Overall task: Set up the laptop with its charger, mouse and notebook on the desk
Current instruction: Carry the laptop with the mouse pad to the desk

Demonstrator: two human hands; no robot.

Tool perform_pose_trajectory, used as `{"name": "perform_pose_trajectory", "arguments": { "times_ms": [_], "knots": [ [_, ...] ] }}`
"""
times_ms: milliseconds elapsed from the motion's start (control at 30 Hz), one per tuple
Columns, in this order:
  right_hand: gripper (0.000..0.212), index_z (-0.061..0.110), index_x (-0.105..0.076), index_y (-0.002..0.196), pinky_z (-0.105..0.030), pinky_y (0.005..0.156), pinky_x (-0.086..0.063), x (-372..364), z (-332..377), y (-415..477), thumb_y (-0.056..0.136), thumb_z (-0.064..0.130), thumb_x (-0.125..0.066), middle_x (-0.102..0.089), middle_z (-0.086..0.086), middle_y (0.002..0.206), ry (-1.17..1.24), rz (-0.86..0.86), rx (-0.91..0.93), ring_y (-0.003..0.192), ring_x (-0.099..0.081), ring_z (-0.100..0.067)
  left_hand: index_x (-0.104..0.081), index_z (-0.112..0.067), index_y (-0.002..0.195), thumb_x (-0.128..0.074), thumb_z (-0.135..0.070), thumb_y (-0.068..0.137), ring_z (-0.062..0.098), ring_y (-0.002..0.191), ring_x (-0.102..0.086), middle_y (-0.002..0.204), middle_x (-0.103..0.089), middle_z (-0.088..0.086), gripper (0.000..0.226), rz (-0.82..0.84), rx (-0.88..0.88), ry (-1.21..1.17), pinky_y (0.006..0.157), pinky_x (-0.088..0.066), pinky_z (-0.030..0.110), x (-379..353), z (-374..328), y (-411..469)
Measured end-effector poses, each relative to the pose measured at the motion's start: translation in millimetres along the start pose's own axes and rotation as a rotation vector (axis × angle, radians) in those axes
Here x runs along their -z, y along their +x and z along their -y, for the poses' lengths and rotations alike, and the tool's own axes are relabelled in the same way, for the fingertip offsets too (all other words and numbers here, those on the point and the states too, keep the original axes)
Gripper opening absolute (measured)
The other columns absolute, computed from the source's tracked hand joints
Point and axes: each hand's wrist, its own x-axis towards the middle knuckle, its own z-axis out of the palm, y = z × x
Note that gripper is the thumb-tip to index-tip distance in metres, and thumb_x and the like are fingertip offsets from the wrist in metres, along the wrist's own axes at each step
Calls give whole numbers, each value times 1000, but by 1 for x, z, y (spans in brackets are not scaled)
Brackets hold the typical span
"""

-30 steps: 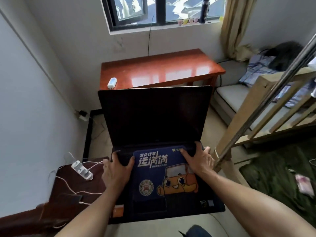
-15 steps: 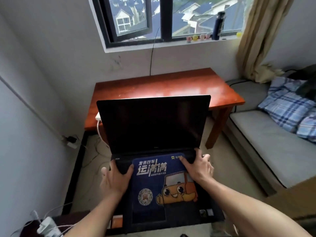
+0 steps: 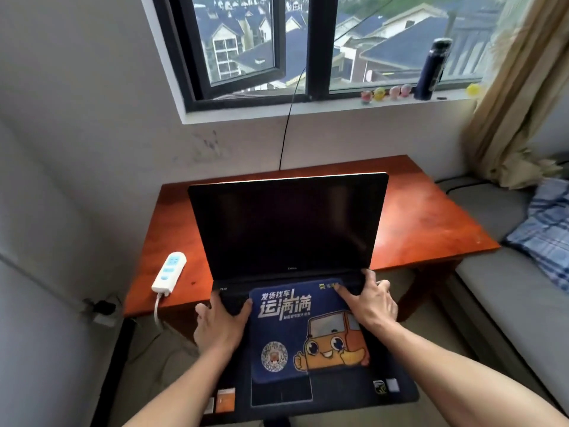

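Beneath the window stands the red-brown bench (image 3: 431,217). Just short of its near edge the open laptop (image 3: 286,229) is held aloft, a mouse pad (image 3: 295,331) loose on its keys. The left hand (image 3: 221,328) and right hand (image 3: 369,306) grasp its base. Keep it level and land it clear of the power strip (image 3: 168,272).

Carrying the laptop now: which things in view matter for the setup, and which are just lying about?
For the job: laptop, held by left hand and right hand; mouse pad on its keyboard; desk; probably the power strip.
Lying about: bottle, sill toys, curtain, plaid blanket.
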Motion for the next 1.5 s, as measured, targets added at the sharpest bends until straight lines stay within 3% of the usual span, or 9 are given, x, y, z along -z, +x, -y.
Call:
{"name": "perform_pose_trajectory", "arguments": {
  "times_ms": [167, 367, 667, 933, 1333, 1500],
  "knots": [
    [87, 31, -35, 134, -42, 83, -49, -4, 54, 70, 68, 84, -51, -51, -13, 112, 5, 0, -29, 105, -59, -37, -35, -30, 130, -54, -76, 70, 40, 103, -59, 108, -47, 11, 79, 16, -51, 1, 81, -48, 42, 0, -37, 92],
    [84, 29, -35, 133, -42, 85, -48, -24, 94, 146, 70, 80, -55, -49, -14, 112, 25, 78, -9, 107, -56, -38, -38, -29, 127, -61, -75, 63, 38, 103, -59, 102, -42, 4, 82, 57, 15, -25, 82, -49, 41, -13, -64, 172],
    [85, 30, -32, 134, -43, 88, -48, -83, 147, 247, 69, 76, -61, -46, -14, 115, 39, 272, 64, 109, -54, -41, -37, -20, 137, -84, -53, 58, 41, 119, -50, 126, -49, 20, 98, 134, 166, -123, 95, -46, 45, -38, -64, 258],
    [90, 27, -30, 140, -44, 97, -43, -121, 179, 275, 69, 69, -67, -46, -18, 121, -24, 362, 28, 117, -48, -41, -36, -15, 138, -85, -51, 57, 42, 122, -48, 132, -47, 22, 101, 182, 215, -69, 97, -43, 46, -51, -47, 311],
    [88, 24, -32, 138, -47, 97, -41, -142, 202, 298, 70, 67, -68, -48, -23, 124, -132, 329, -35, 120, -42, -43, -29, -15, 138, -80, -54, 64, 47, 123, -42, 130, -41, 26, 98, 270, 221, 25, 99, -39, 50, -65, -56, 361],
    [88, 23, -31, 139, -47, 96, -41, -145, 204, 298, 71, 66, -68, -48, -23, 125, -161, 318, -45, 120, -41, -43, -32, -11, 135, -75, -58, 67, 45, 121, -39, 127, -47, 28, 93, 281, 159, 181, 96, -38, 48, -65, -58, 362]
  ]
}}
